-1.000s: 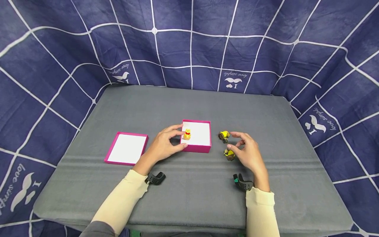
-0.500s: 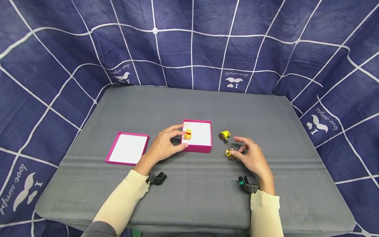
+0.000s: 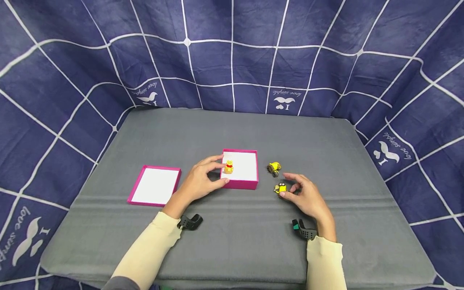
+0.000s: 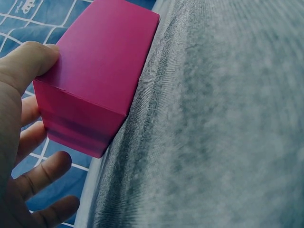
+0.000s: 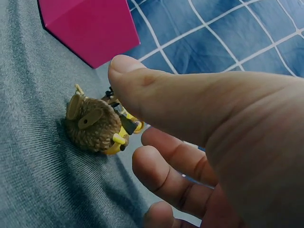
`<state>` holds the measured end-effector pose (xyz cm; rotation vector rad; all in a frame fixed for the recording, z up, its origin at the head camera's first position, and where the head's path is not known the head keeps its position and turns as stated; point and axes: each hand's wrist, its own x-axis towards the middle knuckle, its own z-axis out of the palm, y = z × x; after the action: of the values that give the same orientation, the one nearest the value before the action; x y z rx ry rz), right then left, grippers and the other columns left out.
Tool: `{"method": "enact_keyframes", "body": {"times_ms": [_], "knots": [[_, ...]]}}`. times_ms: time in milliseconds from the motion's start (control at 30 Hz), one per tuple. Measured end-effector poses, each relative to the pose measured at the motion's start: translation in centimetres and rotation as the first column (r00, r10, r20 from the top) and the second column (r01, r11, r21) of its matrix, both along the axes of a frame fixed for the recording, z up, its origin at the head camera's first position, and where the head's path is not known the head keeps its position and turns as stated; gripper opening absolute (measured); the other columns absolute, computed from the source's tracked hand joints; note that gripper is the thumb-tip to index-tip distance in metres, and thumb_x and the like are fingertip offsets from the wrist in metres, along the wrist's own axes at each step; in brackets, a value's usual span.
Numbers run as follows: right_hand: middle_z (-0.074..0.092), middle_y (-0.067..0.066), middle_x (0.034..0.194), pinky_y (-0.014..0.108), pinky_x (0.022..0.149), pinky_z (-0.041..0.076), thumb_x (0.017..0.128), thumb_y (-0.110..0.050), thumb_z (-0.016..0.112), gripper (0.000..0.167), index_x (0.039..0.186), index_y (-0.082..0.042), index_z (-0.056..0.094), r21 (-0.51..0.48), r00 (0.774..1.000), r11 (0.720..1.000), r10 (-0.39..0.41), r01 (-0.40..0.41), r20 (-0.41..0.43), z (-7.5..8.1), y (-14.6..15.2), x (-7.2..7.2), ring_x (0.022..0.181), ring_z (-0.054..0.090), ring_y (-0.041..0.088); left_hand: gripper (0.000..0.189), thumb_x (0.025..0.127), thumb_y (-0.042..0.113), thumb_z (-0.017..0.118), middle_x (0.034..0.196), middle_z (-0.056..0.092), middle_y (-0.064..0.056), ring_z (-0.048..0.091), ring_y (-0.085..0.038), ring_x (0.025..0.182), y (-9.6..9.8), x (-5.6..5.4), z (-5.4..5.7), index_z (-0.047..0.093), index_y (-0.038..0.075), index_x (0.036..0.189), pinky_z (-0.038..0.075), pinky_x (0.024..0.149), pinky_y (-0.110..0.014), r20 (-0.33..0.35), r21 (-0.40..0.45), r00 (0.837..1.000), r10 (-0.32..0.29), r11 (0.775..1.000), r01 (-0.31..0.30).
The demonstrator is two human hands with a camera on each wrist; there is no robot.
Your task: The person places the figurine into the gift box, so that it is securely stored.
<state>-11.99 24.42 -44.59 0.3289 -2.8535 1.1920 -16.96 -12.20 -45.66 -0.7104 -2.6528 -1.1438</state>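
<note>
My left hand (image 3: 201,177) holds the left side of an open pink box (image 3: 241,184), its thumb on the front wall and its index finger at the back corner. A small yellow bear figurine (image 3: 228,167) with a red top is inside, near the left wall. My right hand (image 3: 303,194) is beside a yellow minion figurine (image 3: 281,188), thumb tip overlapping its lower end and fingers loosely bent. In the right wrist view, the minion's brown textured base (image 5: 92,124) faces the camera, close to the thumb. Another minion figurine (image 3: 274,167) lies behind it.
The box lid (image 3: 155,186), white inside with a pink rim, lies left of my left hand. Grey cloth covers the table (image 3: 239,233). A blue checked curtain (image 3: 250,60) encloses its back and sides.
The minion figurine by my right hand has turned, and its face and yellow front now show. The right hand has shifted slightly right and nearer. The left hand stays on the box.
</note>
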Motion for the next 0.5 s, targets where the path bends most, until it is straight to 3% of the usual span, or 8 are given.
{"method": "enact_keyframes", "body": {"times_ms": [267, 500], "knots": [[0.065, 0.005, 0.113, 0.022, 0.072, 0.045, 0.079, -0.022, 0.087, 0.063, 0.136, -0.013, 0.061, -0.005, 0.998, 1.0, 0.01, -0.01, 0.065, -0.47, 0.27, 0.0, 0.084, 0.06, 0.015, 0.05, 0.082, 0.044, 0.081, 0.15, 0.051, 0.011, 0.052, -0.015, 0.136, 0.0, 0.06, -0.13, 0.071, 0.02, 0.124, 0.045, 0.108, -0.046, 0.001, -0.01, 1.0, 0.002, 1.0, -0.002], [0.066, 0.005, 0.117, 0.022, 0.063, 0.048, 0.072, -0.018, 0.091, 0.07, 0.135, -0.012, 0.062, -0.053, 0.996, 0.998, 0.04, -0.036, 0.075, -0.62, 0.66, -0.09, 0.086, 0.062, 0.019, 0.05, 0.082, 0.043, 0.081, 0.15, 0.052, 0.008, 0.056, -0.015, 0.132, 0.03, 0.0, 0.02, 0.071, 0.018, 0.125, 0.047, 0.106, -0.044, -0.002, 0.002, 1.0, -0.011, 1.0, 0.011]]}}
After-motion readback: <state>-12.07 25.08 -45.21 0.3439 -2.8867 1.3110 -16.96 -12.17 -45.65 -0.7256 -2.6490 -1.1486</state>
